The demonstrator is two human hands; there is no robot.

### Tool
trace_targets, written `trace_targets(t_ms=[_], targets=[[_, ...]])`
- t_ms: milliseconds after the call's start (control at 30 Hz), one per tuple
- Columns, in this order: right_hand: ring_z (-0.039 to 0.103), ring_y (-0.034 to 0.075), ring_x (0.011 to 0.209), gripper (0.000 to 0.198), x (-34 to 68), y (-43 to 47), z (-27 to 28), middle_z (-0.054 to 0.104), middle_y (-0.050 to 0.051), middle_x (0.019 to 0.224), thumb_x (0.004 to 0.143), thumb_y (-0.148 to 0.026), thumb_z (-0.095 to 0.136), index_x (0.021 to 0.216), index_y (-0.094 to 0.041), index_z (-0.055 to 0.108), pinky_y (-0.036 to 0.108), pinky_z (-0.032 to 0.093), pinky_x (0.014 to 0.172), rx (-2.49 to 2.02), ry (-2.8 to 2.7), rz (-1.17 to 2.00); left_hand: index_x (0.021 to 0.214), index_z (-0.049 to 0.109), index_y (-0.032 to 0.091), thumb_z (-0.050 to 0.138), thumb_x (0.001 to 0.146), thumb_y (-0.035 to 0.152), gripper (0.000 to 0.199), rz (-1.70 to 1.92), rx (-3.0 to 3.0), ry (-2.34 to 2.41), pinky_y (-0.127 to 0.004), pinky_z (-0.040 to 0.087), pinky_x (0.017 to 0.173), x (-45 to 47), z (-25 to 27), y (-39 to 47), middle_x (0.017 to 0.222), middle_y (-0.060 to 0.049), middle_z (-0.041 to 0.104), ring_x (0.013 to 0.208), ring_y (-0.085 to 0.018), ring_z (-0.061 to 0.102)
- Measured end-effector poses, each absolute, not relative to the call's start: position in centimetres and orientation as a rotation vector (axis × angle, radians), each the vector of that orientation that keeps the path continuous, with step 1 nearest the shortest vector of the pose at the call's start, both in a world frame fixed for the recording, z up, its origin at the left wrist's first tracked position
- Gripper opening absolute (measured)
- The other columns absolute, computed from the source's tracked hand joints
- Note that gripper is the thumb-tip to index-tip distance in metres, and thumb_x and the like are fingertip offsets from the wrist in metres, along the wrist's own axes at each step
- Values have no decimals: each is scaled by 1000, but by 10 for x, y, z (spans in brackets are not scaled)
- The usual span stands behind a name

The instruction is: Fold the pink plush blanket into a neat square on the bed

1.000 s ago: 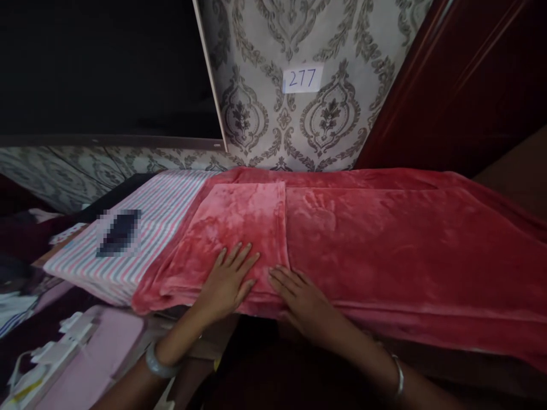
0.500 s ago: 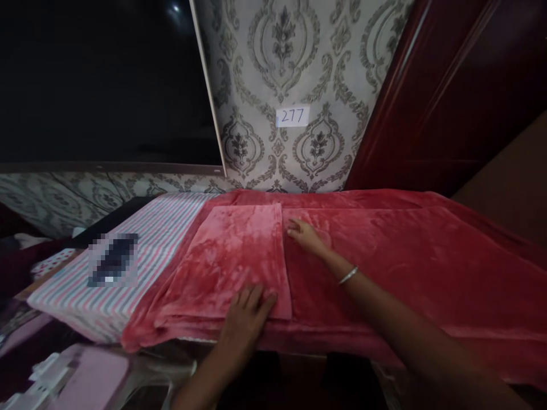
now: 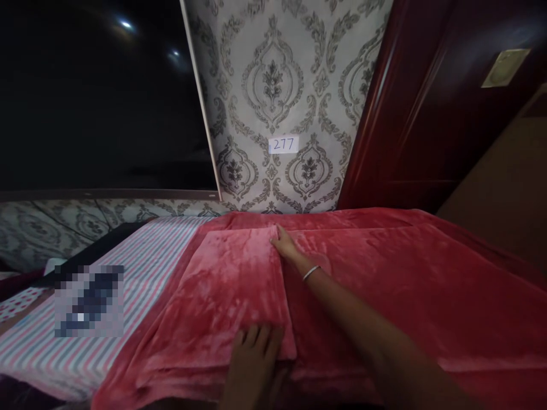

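A plush red blanket (image 3: pixel 384 279) is spread over the surface in front of me. Its left part is folded over into a lighter, squarish panel (image 3: pixel 222 279). At this panel's far right corner, my right hand (image 3: pixel 285 246), with a bracelet on the wrist, has its thumb and fingers closed on the blanket edge. Nearer to me, my left hand (image 3: pixel 253 356) lies palm down on the panel beside its near right corner, fingers stretched out. The lower part of that hand is dark and slightly blurred.
A striped cloth (image 3: pixel 149 279) covers the surface on the left, with a pixelated dark item (image 3: pixel 92 302) on it. Behind are a large black screen (image 3: pixel 102 97), a patterned wall with a paper label (image 3: pixel 284 144) reading 277, and a dark red wooden panel (image 3: pixel 410 114) at right.
My right hand has moved slightly left onto the panel's far corner and closed on it. My left hand still rests near the front edge. The view has shifted, so the blanket appears lower.
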State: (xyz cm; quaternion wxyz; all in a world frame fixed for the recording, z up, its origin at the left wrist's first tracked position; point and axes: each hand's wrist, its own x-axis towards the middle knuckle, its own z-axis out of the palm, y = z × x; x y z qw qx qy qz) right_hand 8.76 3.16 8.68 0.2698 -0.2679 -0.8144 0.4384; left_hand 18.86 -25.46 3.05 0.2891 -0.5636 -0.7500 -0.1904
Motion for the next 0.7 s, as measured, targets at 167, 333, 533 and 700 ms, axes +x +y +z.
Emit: trace_targets(t_ms=[167, 333, 533, 700], targets=[[62, 22, 125, 62, 84, 31, 81, 67, 8, 135, 82, -9, 53, 143, -20, 57, 36, 50, 105, -757, -2253, 1050, 117, 68, 24, 60, 89, 28, 29, -573, -1531, -1858, -37, 41, 81, 178, 27, -247, 98, -3, 72, 85, -21, 58], [64, 27, 122, 51, 90, 29, 84, 70, 16, 127, 89, -14, 47, 138, -12, 61, 40, 48, 105, -838, -2349, 913, 113, 70, 27, 52, 91, 25, 28, -722, -1436, -1804, -37, 39, 79, 181, 17, -248, 96, -4, 73, 83, -22, 57], [20, 33, 154, 69, 98, 2, 102, 26, 18, 166, 92, -33, 58, 155, -12, 40, 50, 20, 123, -692, -2524, 631, 126, 68, 34, 56, 90, 33, 38, -545, -1425, -1872, -39, 34, 103, 188, 12, -249, 125, -4, 70, 117, -25, 55], [17, 30, 155, 76, 111, -12, 93, 26, 18, 166, 99, -56, 46, 158, -10, 34, 51, 15, 123, -532, -2861, 466, 122, 70, 29, 56, 92, 42, 36, -400, -1578, -1800, -43, 10, 123, 186, 27, -248, 129, -3, 69, 130, -24, 49]])
